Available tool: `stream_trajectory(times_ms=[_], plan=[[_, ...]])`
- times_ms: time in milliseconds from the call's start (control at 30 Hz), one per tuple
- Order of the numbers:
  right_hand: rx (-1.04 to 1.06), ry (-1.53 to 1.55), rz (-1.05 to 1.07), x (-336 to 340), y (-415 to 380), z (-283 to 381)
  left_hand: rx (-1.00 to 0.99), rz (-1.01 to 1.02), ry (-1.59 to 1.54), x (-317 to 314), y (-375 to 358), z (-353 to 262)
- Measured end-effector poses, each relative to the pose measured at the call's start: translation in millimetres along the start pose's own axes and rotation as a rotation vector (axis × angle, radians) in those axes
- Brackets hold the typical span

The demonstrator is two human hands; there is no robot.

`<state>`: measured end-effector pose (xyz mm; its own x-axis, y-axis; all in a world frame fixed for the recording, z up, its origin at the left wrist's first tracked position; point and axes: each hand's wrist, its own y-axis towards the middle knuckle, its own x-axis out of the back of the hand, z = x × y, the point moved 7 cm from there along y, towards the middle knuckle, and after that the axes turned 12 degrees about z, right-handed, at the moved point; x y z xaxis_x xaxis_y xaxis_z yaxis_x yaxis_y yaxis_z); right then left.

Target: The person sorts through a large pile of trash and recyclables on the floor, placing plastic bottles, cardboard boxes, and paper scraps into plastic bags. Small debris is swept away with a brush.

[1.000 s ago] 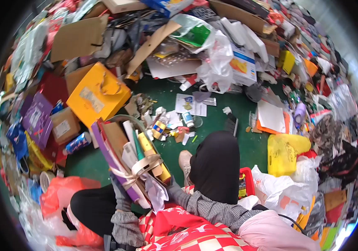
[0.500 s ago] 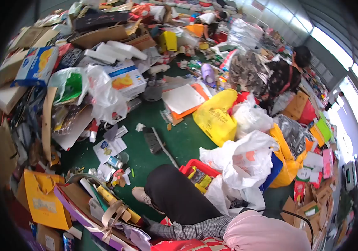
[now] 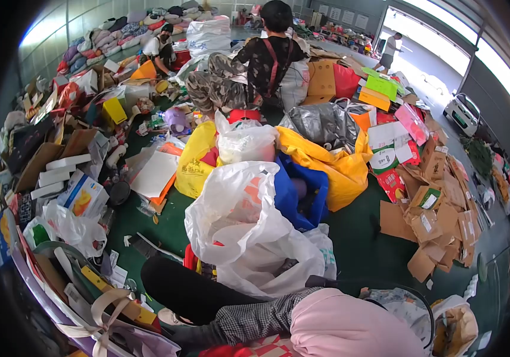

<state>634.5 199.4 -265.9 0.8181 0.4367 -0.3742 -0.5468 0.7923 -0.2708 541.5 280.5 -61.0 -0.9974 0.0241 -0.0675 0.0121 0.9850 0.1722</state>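
At the bottom, an arm in a pink and checked sleeve, which I take to be my right, reaches left. My right hand, in a dark grey glove, is at the near edge of a large purple-edged box. Its fingers are hidden, so its grip cannot be made out. A pale ribbon bow is tied across the box, and folders and a yellow strip lie inside. My left hand is out of view. Beyond my bent leg are an open white plastic bag and a dark brush.
A yellow bag, a blue bag and an orange-yellow bag stand ahead. Flattened cardboard is piled at right, mixed waste at left. A seated person in dark clothes is ahead; two others are farther back.
My view has swung right, bringing the cardboard and doorway farther in. The purple-edged box now sits farther left in view and covers part of the waste pile. My gloved right hand remains by its edge.
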Motion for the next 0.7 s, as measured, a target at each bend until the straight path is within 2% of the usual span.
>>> stream_trajectory(times_ms=[233, 433, 600, 700], plan=[[0.163, 0.099, -0.036, 36.0, -46.5, 54.9, -0.049, 0.159, 0.022, -66.7, 10.1, -39.0], [0.361, 0.168, -0.043, 79.3, -120.6, 144.0, -0.144, 0.373, 0.031, -134.8, 26.9, -88.7], [0.683, 0.094, -0.028, 124.6, -269.1, 290.9, -0.334, 0.652, 0.088, -229.3, 35.1, -157.9], [1.012, 0.014, -0.007, 161.5, -414.1, 408.9, -0.661, 0.818, 0.266, -302.8, 26.2, -220.1]])
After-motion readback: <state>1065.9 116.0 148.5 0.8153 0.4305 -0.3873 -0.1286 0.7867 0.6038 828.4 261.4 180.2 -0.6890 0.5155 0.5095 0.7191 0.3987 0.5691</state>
